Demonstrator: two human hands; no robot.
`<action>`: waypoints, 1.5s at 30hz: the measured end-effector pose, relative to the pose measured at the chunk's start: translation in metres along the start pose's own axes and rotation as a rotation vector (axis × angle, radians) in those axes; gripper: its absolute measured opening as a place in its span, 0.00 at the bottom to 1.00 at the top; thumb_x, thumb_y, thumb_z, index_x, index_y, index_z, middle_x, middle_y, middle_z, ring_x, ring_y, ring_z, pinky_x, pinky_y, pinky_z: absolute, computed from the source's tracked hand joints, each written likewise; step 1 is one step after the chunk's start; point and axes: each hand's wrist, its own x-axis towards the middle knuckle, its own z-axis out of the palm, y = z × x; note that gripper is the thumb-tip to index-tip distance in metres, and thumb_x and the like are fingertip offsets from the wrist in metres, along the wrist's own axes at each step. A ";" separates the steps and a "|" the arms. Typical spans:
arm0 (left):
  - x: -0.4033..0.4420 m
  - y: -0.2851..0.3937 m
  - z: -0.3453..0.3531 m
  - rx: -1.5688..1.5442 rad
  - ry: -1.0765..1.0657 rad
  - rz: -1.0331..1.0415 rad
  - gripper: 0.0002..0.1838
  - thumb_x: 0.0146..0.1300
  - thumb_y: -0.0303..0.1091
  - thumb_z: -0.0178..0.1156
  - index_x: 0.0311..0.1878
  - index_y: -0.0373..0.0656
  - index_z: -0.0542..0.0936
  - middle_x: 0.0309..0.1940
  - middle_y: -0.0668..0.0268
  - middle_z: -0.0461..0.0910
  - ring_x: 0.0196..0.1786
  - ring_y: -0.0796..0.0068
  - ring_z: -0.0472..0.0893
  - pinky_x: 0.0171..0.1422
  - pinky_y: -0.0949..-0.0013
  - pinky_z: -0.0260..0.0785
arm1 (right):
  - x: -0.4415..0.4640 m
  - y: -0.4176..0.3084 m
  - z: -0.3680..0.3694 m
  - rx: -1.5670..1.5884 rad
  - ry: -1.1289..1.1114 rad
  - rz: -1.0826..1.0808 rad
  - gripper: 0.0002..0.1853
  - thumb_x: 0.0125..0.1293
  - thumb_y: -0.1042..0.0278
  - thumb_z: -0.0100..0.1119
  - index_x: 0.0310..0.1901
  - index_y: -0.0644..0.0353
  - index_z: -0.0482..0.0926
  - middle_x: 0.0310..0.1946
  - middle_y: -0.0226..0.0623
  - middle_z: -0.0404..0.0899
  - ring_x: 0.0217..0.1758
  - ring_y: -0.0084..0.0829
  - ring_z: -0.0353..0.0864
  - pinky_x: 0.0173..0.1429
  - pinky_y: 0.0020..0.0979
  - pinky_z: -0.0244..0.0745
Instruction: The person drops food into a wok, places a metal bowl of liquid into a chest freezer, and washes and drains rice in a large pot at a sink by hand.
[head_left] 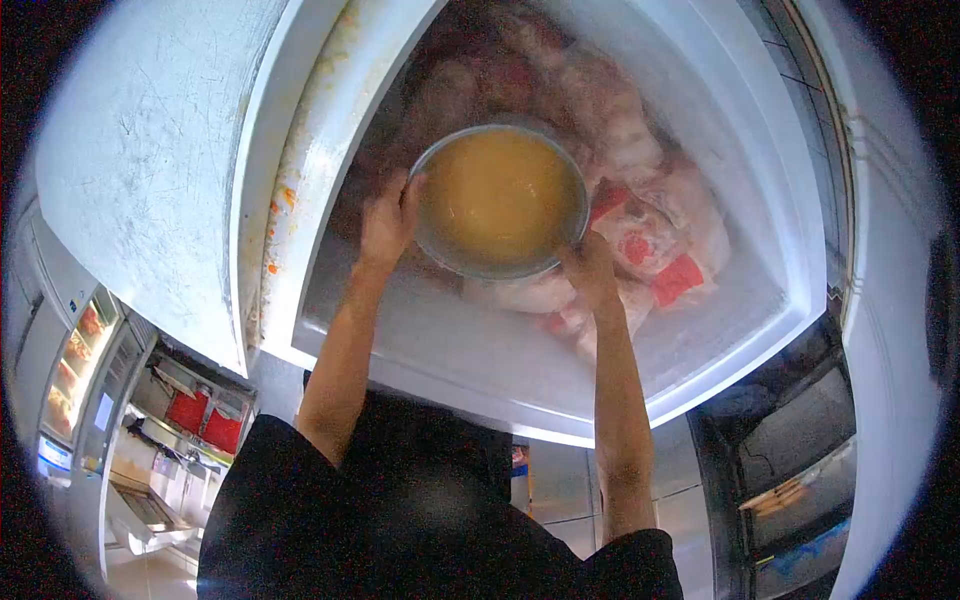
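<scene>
A round metal bowl (502,200) with yellowish-brown contents is held level inside an open white chest freezer (440,385). My left hand (390,222) grips the bowl's left rim, fingers closed round its edge. At the lower right rim, my right hand (588,268) is closed on the bowl too. Frosty packages with red and white wrapping (645,245) lie to the right of the bowl, close to my right hand. More frosted bags (600,110) are heaped behind it, partly hidden by haze. The bowl covers whatever is directly under it.
The raised white freezer lid (150,130) fills the upper left, with orange specks on the frame beside it. Dark shelving (800,460) stands at the lower right. A lit display cabinet (78,360) and red containers (205,418) are at the far left.
</scene>
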 end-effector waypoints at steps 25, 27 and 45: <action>-0.012 -0.011 -0.036 -0.216 -0.403 -0.226 0.12 0.64 0.35 0.59 0.46 0.39 0.75 0.32 0.55 0.79 0.32 0.60 0.79 0.38 0.63 0.72 | 0.189 -0.053 -0.097 -0.308 -0.002 -0.308 0.27 0.55 0.55 0.64 0.54 0.59 0.75 0.46 0.46 0.79 0.49 0.43 0.78 0.54 0.40 0.73; -0.012 -0.010 -0.037 -0.175 -0.375 -0.191 0.11 0.64 0.34 0.59 0.46 0.39 0.75 0.31 0.56 0.78 0.31 0.61 0.79 0.38 0.63 0.72 | 0.194 -0.063 -0.091 -0.398 -0.018 -0.337 0.28 0.53 0.54 0.65 0.54 0.58 0.75 0.45 0.48 0.79 0.48 0.45 0.78 0.54 0.41 0.73; -0.012 -0.023 -0.032 -0.209 -0.316 -0.017 0.12 0.64 0.33 0.58 0.48 0.39 0.74 0.31 0.57 0.77 0.30 0.64 0.77 0.38 0.64 0.71 | 0.208 -0.115 -0.094 -0.798 -0.053 -0.712 0.28 0.49 0.50 0.67 0.49 0.60 0.77 0.40 0.55 0.80 0.44 0.52 0.80 0.51 0.47 0.73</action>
